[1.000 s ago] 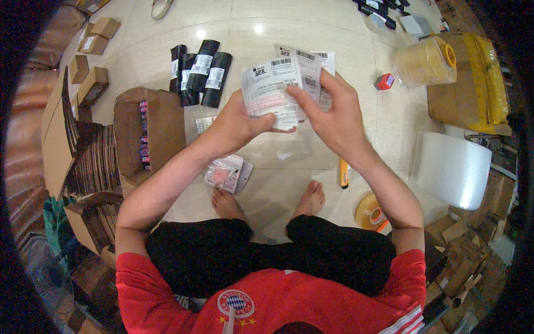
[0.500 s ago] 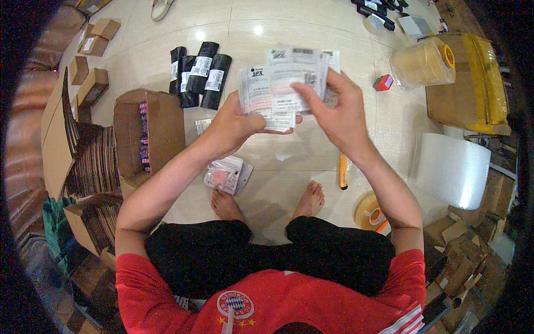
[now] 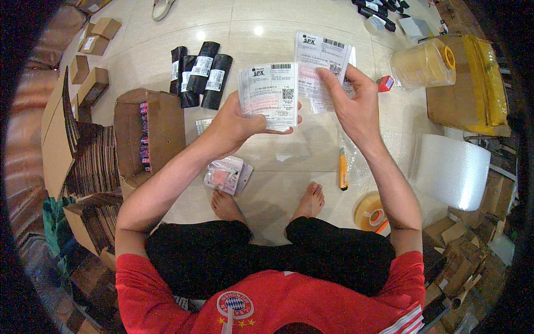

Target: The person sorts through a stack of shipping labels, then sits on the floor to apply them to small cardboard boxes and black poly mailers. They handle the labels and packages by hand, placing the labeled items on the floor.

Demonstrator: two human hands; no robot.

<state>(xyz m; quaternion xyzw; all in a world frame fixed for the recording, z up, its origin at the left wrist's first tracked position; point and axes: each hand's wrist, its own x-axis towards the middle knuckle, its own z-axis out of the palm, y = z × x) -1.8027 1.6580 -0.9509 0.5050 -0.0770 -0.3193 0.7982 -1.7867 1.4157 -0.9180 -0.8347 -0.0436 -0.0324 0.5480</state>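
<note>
A stack of white printed shipping labels (image 3: 268,92) is gripped in my left hand (image 3: 238,123), thumb across its lower face. My right hand (image 3: 356,100) pinches a smaller bunch of shipping labels (image 3: 321,58), fanned a little, with the thumb on top. The two bunches are apart, the right one slightly higher. Below my left wrist, on the tiled floor, lie clear packets with a pinkish item (image 3: 223,174). More white labels or papers (image 3: 202,126) lie partly hidden behind my left forearm. A yellow box cutter (image 3: 343,170) rests on the floor beside my right forearm.
Black wrapped rolls (image 3: 201,74) lie beyond my left hand. An open carton (image 3: 161,119) and stacked flat cardboard (image 3: 92,161) stand at left. At right are bubble wrap (image 3: 453,171), a tape roll (image 3: 369,211), a stretch-film roll (image 3: 420,62), a large carton (image 3: 456,106) and a small red box (image 3: 385,83).
My right hand has moved right with its bunch of labels, drawing it away from the stack in my left hand. My left hand has stayed in place.
</note>
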